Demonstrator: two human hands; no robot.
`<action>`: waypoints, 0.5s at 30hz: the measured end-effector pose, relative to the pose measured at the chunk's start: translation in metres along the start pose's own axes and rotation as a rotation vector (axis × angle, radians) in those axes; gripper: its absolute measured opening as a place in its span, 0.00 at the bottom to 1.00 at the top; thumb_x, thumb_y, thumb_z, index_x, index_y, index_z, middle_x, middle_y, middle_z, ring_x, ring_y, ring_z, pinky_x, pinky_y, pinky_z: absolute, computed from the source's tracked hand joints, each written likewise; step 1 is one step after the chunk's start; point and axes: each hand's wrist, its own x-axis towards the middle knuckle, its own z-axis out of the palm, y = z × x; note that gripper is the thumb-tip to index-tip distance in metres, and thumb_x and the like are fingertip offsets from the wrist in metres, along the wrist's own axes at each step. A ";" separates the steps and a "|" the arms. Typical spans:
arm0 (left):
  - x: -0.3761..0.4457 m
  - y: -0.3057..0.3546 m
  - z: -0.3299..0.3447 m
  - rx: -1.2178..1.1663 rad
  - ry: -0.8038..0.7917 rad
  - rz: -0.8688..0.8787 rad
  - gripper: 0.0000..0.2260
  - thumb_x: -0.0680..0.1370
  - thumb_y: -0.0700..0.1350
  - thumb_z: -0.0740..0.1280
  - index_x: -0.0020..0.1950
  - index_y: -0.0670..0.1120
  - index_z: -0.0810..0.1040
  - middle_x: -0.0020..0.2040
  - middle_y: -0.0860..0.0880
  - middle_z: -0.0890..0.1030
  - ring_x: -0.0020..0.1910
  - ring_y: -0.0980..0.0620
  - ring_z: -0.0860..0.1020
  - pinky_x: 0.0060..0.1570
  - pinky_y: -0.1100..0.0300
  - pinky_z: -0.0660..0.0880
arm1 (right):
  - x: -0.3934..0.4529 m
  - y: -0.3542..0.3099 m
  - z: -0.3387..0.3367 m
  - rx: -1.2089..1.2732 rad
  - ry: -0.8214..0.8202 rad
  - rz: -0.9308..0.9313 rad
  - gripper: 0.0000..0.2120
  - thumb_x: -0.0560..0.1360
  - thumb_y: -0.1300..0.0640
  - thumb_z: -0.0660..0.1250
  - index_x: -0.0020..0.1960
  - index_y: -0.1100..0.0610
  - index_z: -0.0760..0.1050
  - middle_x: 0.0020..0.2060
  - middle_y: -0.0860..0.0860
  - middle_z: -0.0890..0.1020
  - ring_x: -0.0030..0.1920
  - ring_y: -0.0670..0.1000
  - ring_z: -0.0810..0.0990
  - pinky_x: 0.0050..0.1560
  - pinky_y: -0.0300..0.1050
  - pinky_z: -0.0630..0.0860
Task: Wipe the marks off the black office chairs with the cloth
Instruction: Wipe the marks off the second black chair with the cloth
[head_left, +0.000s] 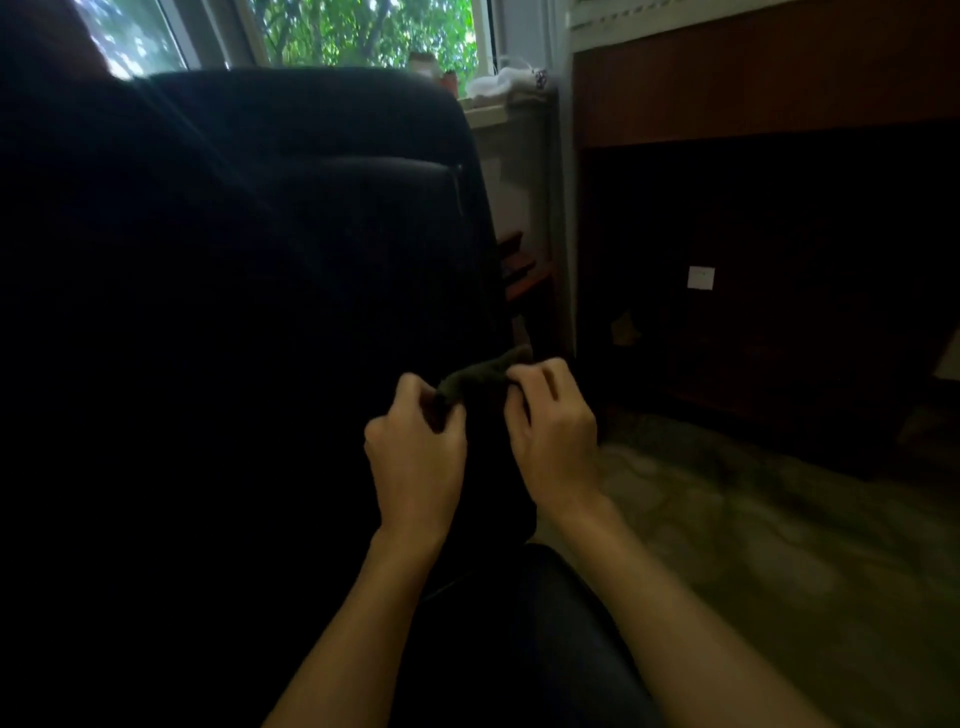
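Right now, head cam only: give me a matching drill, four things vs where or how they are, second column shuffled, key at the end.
Things:
1. cloth
2. black office chair
3. window
4. small white label

Places or states:
A. behind the chair's top edge, green leaves outside
B. on the dark wooden furniture to the right
C. bunched, gripped at each end by the left hand and right hand
D. fills the left half of the view, backrest upright

Pairs: 1-C, 2-D, 3-A, 4-B
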 end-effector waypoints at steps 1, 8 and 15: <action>-0.014 -0.007 0.003 -0.001 -0.013 -0.006 0.12 0.76 0.41 0.72 0.40 0.49 0.70 0.31 0.58 0.71 0.35 0.71 0.75 0.29 0.76 0.69 | -0.015 0.003 0.001 -0.015 0.010 0.004 0.07 0.78 0.60 0.62 0.51 0.61 0.78 0.44 0.56 0.77 0.39 0.54 0.78 0.33 0.46 0.77; -0.070 -0.038 0.023 -0.044 -0.009 -0.100 0.12 0.74 0.38 0.73 0.41 0.49 0.70 0.31 0.59 0.72 0.34 0.67 0.77 0.29 0.76 0.70 | -0.070 0.007 0.002 -0.016 -0.028 0.121 0.07 0.77 0.59 0.61 0.51 0.59 0.76 0.44 0.55 0.77 0.37 0.53 0.77 0.34 0.41 0.72; -0.098 -0.045 0.031 -0.146 -0.016 -0.233 0.09 0.76 0.39 0.69 0.39 0.47 0.73 0.32 0.55 0.76 0.32 0.59 0.77 0.28 0.65 0.72 | -0.091 -0.005 -0.001 0.109 -0.093 0.509 0.07 0.74 0.64 0.67 0.52 0.58 0.75 0.48 0.50 0.74 0.42 0.42 0.70 0.42 0.22 0.64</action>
